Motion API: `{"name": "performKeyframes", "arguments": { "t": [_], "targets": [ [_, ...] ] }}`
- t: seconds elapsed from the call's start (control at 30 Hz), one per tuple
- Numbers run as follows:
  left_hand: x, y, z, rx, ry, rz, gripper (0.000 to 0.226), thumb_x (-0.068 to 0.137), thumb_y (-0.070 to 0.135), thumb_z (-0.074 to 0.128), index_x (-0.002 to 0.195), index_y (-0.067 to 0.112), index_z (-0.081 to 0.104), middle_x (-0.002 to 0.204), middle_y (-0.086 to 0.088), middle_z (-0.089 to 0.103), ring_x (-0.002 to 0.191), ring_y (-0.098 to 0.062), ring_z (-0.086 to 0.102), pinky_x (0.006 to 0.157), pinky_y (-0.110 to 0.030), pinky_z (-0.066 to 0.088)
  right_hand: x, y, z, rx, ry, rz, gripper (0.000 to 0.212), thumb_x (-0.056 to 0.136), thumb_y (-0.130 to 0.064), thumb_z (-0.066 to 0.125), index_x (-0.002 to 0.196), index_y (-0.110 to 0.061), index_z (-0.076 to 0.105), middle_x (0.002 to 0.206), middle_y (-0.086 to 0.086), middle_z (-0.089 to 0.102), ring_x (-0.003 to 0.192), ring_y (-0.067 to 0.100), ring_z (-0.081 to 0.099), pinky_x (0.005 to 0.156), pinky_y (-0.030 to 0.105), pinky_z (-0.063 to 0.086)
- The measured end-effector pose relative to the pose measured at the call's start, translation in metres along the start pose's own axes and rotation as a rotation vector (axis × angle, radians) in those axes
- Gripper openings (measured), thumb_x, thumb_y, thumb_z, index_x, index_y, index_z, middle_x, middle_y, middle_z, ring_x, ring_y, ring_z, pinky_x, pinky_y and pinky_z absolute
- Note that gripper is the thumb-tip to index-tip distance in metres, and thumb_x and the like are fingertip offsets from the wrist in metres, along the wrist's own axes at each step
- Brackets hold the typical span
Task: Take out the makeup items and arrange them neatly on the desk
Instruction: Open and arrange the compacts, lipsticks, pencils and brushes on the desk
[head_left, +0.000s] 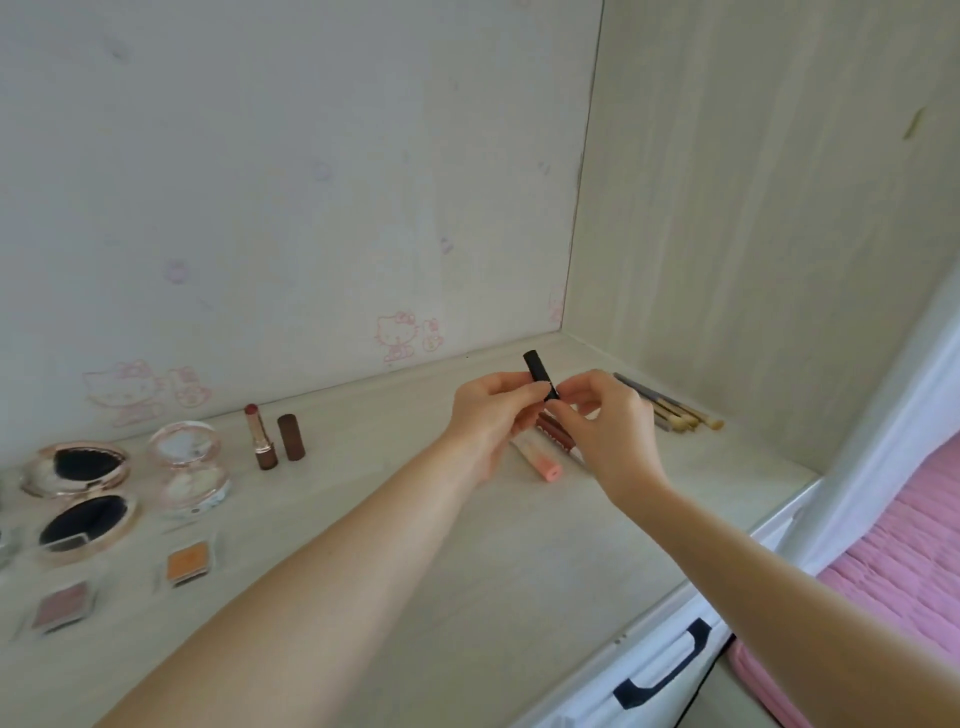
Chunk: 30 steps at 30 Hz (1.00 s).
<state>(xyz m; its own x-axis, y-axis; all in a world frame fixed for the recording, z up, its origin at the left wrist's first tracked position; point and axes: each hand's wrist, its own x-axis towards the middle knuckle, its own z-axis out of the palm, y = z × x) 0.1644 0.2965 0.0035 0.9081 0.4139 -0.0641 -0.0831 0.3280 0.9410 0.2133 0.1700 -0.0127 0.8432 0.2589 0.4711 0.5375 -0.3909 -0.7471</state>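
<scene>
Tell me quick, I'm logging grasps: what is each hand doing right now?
Left hand: closed on the black tube, held above the desk.
Right hand: fingertips pinching the same black tube's lower end.

Desk (467, 571) pale matt wood-grain; black tube (540, 375) matt; compacts (78, 470) glossy.

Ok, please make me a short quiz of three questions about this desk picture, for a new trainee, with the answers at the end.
1. True or false: both hands hold the black tube.
2. Which item stands upright with its cap off? A) the lipstick B) the brushes C) the pink tube
3. Fill in: the brushes lie near the desk's ___ corner, by the side wall.

Key:
1. True: the left hand and the right hand both pinch it above the desk.
2. A; its brown cap stands beside it.
3. Back right.
</scene>
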Motion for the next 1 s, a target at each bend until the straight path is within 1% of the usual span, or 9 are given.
{"name": "performKeyframes", "arguments": {
  "t": [0.13, 0.3, 0.4, 0.47, 0.57, 0.63, 0.7, 0.83, 1.0],
  "targets": [
    [-0.026, 0.022, -0.018, -0.047, 0.002, 0.023, 0.023, 0.084, 0.001, 0.068, 0.106, -0.004, 0.064, 0.089, -0.014, 0.069, 0.078, -0.022, 0.065, 0.074, -0.024, 0.055, -0.014, -0.029, 0.011, 0.021, -0.031, -0.064, 0.009, 0.081, -0.028, 0.071, 0.084, -0.033, 0.063, 0.075, -0.023, 0.064, 0.078, -0.004, 0.055, 0.061, 0.009, 0.039],
    [-0.057, 0.046, -0.052, -0.007, 0.057, 0.088, 0.019, 0.084, 0.0, 0.067, 0.102, -0.002, 0.063, 0.087, -0.014, 0.069, 0.081, -0.023, 0.07, 0.076, -0.025, 0.058, -0.03, -0.061, 0.023, 0.086, -0.067, -0.08, 0.012, 0.083, -0.033, 0.069, 0.093, -0.031, 0.061, 0.08, -0.017, 0.064, 0.081, 0.005, 0.06, 0.07, 0.024, 0.048],
    [-0.079, 0.057, -0.08, 0.158, 0.054, 0.147, 0.019, 0.082, 0.004, 0.069, 0.101, 0.001, 0.065, 0.089, -0.012, 0.072, 0.084, -0.022, 0.072, 0.074, -0.024, 0.057, -0.04, -0.082, 0.025, 0.188, -0.08, -0.056, 0.016, 0.086, -0.034, 0.066, 0.099, -0.033, 0.059, 0.081, -0.013, 0.063, 0.079, 0.002, 0.059, 0.066, 0.022, 0.045],
    [-0.096, 0.061, -0.1, 0.318, 0.054, 0.204, 0.016, 0.08, 0.005, 0.07, 0.095, 0.006, 0.068, 0.087, -0.01, 0.072, 0.08, -0.019, 0.072, 0.074, -0.024, 0.057, -0.05, -0.097, 0.027, 0.235, -0.144, -0.038, 0.017, 0.087, -0.038, 0.064, 0.102, -0.035, 0.059, 0.085, -0.011, 0.063, 0.08, 0.003, 0.059, 0.065, 0.021, 0.043],
    [-0.123, 0.065, -0.128, 0.579, 0.062, 0.272, 0.013, 0.077, 0.01, 0.072, 0.088, 0.019, 0.072, 0.081, 0.0, 0.073, 0.079, -0.018, 0.071, 0.079, -0.03, 0.057, -0.07, -0.116, 0.035, 0.264, -0.304, -0.055, 0.023, 0.087, -0.043, 0.062, 0.108, -0.035, 0.059, 0.09, -0.007, 0.067, 0.087, 0.007, 0.062, 0.076, 0.026, 0.048],
    [-0.141, 0.068, -0.146, 0.705, 0.06, 0.299, 0.015, 0.077, 0.014, 0.073, 0.085, 0.026, 0.072, 0.081, 0.006, 0.073, 0.079, -0.012, 0.07, 0.079, -0.028, 0.055, -0.085, -0.128, 0.044, 0.298, -0.38, -0.079, 0.017, 0.088, -0.039, 0.063, 0.104, -0.034, 0.062, 0.086, -0.006, 0.069, 0.084, 0.006, 0.063, 0.079, 0.026, 0.05],
    [-0.159, 0.071, -0.162, 0.788, 0.064, 0.328, 0.015, 0.078, 0.016, 0.073, 0.085, 0.029, 0.071, 0.082, 0.009, 0.072, 0.078, -0.006, 0.069, 0.072, -0.022, 0.052, -0.098, -0.139, 0.054, 0.346, -0.427, -0.084, 0.008, 0.088, -0.033, 0.064, 0.096, -0.035, 0.065, 0.08, -0.007, 0.07, 0.079, 0.004, 0.063, 0.077, 0.026, 0.05],
    [-0.191, 0.073, -0.191, 0.904, 0.109, 0.386, 0.018, 0.079, 0.011, 0.072, 0.085, 0.027, 0.071, 0.082, 0.012, 0.071, 0.077, -0.003, 0.067, 0.065, -0.013, 0.049, -0.122, -0.155, 0.076, 0.394, -0.507, -0.089, 0.006, 0.087, -0.027, 0.066, 0.09, -0.031, 0.065, 0.074, -0.012, 0.071, 0.076, 0.004, 0.065, 0.076, 0.028, 0.05],
    [-0.228, 0.068, -0.226, 1.013, 0.157, 0.401, 0.018, 0.081, 0.01, 0.069, 0.088, 0.027, 0.069, 0.084, 0.01, 0.07, 0.08, -0.004, 0.065, 0.07, -0.016, 0.051, -0.152, -0.17, 0.101, 0.398, -0.612, -0.097, 0.007, 0.081, -0.027, 0.073, 0.084, -0.03, 0.067, 0.078, -0.011, 0.071, 0.075, 0.001, 0.064, 0.065, 0.013, 0.046]
  ]
}}
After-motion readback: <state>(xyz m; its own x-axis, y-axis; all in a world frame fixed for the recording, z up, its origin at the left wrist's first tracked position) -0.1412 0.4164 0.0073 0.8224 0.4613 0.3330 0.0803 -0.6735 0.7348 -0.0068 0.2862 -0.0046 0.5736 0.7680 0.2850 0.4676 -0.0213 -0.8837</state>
